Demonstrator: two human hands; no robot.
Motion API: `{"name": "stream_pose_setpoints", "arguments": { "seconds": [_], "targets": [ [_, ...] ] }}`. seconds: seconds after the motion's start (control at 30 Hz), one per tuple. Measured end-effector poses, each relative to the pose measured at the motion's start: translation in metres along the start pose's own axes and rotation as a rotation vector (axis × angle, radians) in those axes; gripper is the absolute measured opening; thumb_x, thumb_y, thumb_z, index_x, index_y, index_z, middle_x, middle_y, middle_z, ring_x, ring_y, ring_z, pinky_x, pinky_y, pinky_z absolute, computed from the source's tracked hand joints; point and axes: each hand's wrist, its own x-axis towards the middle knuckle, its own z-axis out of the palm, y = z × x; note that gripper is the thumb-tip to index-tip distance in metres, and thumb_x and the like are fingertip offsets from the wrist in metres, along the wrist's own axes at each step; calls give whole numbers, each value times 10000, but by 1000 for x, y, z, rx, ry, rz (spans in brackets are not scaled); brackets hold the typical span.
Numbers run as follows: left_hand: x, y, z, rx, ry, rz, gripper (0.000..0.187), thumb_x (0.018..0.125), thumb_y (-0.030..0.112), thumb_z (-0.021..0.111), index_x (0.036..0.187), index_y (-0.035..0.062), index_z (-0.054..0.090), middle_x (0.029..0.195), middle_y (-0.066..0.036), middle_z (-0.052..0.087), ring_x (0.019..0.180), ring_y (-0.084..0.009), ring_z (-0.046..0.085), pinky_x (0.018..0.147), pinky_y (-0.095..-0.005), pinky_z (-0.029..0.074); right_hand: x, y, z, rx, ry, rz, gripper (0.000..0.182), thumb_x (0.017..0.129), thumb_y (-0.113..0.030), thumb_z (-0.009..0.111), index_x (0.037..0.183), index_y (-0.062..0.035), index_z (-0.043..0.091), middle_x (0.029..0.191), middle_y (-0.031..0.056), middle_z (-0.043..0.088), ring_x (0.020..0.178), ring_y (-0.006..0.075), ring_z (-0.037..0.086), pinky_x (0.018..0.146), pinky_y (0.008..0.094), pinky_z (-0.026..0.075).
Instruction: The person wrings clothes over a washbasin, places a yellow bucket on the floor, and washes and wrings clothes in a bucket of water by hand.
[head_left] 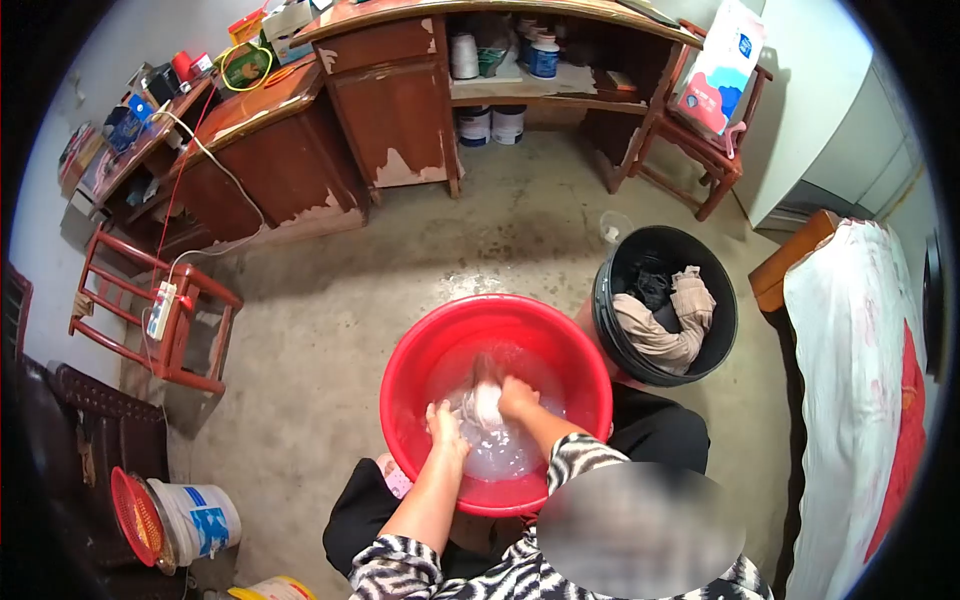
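Observation:
A red plastic basin [400,345] stands on the floor between my knees, with cloudy, sudsy water [495,455] inside. A wet cloth [485,402], whitish with a brownish upper part, is bunched at the water's surface. My right hand [518,398] is closed on the cloth's right side. On the other side, my left hand [446,428] curls its fingers at the cloth's left edge, its wrist over the near rim. What lies under the water is hidden by suds.
To the basin's right stands a black bucket [602,315] holding beige and dark clothes [690,305]. A wooden chair [195,325] with a power strip [160,310] is at left. White buckets [205,520] stand lower left. A desk [395,110] lines the back; a bed [850,400] is right.

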Motion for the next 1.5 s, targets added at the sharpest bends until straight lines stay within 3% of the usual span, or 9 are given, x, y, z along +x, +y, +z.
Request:
{"name": "stream_pose_setpoints", "arguments": {
  "seconds": [0.2,0.3,0.6,0.7,0.93,1.0,1.33,1.4,1.5],
  "targets": [
    [38,-16,-16,184,26,70,645,811,324,532,1372,243,224,1441,-63,193,1283,-377,213,897,-720,112,5,25,16,-446,-201,-387,314,739,-175,526,1015,-63,623,1082,188,582,1033,323,553,826,437,457],
    [30,-14,-15,162,55,126,639,787,220,552,1356,110,284,1408,-119,251,1261,-290,293,991,-505,272,28,28,12,-31,-37,54,284,717,-182,581,973,-70,635,1015,127,625,924,251,607,757,362,481],
    [24,-1,-11,135,-10,-283,694,814,546,417,1379,191,225,1438,-107,192,1273,-473,143,855,-756,93,-52,-39,-78,906,-589,-439,371,639,-11,656,990,-59,547,923,14,566,896,113,509,815,268,397],
    [29,-3,-13,-53,-433,-49,651,768,627,365,1142,121,528,1106,-151,554,1012,-332,532,855,-528,406,-98,-59,-83,1011,-483,-648,533,617,-22,635,1116,-53,452,1103,60,485,1029,154,447,908,290,363],
    [11,-1,-14,-251,-853,97,547,757,574,422,1062,139,553,955,-111,568,864,-273,543,798,-451,433,-154,-69,-63,794,-238,-824,321,709,-163,579,998,-23,565,891,129,600,820,194,590,732,309,458],
    [4,0,-12,-266,-914,147,517,753,558,438,1039,145,561,912,-100,572,822,-256,546,782,-428,440,-157,-71,-63,382,250,-1082,298,693,-197,630,924,-22,559,764,132,560,761,255,583,677,352,463],
    [-20,7,23,-546,-1186,60,253,793,393,488,834,168,596,787,-53,593,700,-182,553,697,-350,465,-88,-64,-50,219,595,-840,265,758,-332,544,698,-74,544,675,125,576,604,317,585,548,422,472],
    [-19,-9,26,-104,-472,17,242,894,266,426,1017,118,574,957,-60,617,889,-218,595,815,-390,469,-45,-43,-56,134,577,-579,342,792,-407,491,716,-82,565,712,135,608,654,314,609,573,433,482],
    [-30,-14,29,-79,-377,15,327,904,250,406,1107,25,530,1042,-89,600,931,-212,596,828,-375,478,-42,-36,-71,19,352,-372,404,804,-435,484,753,-47,587,778,195,614,753,357,605,647,434,480]
  ]
}}
